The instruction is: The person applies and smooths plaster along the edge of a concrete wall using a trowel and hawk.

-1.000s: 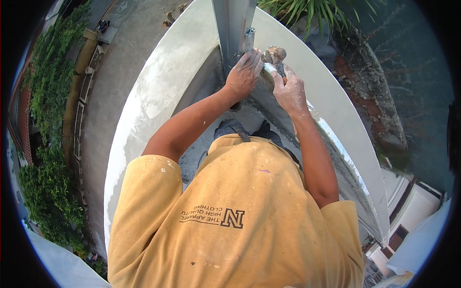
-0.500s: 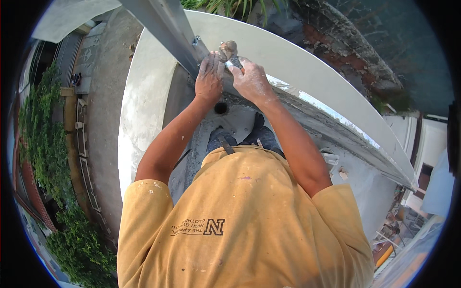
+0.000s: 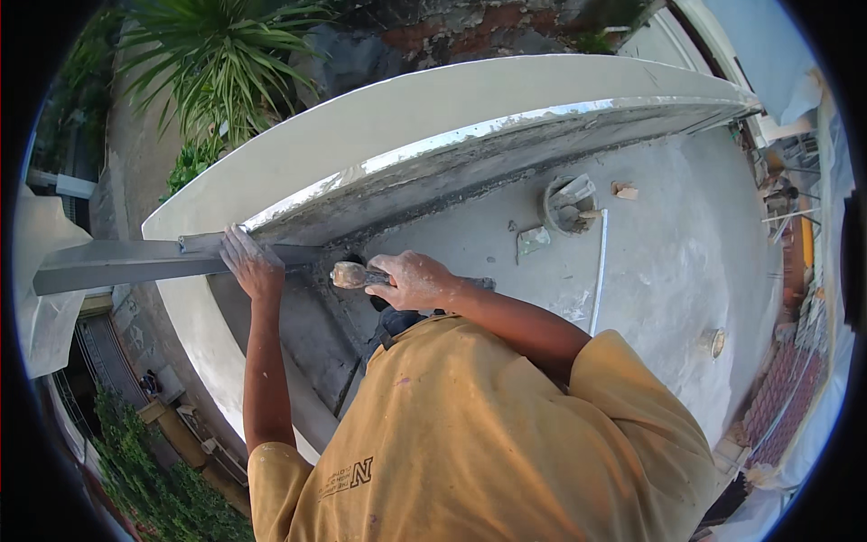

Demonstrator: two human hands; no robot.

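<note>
My left hand (image 3: 253, 262) rests on a grey steel post (image 3: 126, 265) where it meets the curved concrete parapet (image 3: 452, 90), fingers stretched over the post beside a small metal piece (image 3: 200, 241) and the shiny edge strip (image 3: 388, 158). My right hand (image 3: 414, 281) is closed round a hammer-like tool (image 3: 350, 275) with a crusted, stained head and dark handle, held right of my left hand, apart from the post. Both hands are dusted white.
On the grey floor (image 3: 677, 226) right of me stand a bucket (image 3: 569, 204) with tools, a small pale packet (image 3: 533, 241), a block (image 3: 625, 191), a long pale bar (image 3: 600, 271) and a can (image 3: 713, 343). Past the parapet are a palm (image 3: 203, 63) and lower ground.
The view has swung to the right, showing more floor and the bucket. My right hand with the tool has drawn away from the post; my left hand still touches it.
</note>
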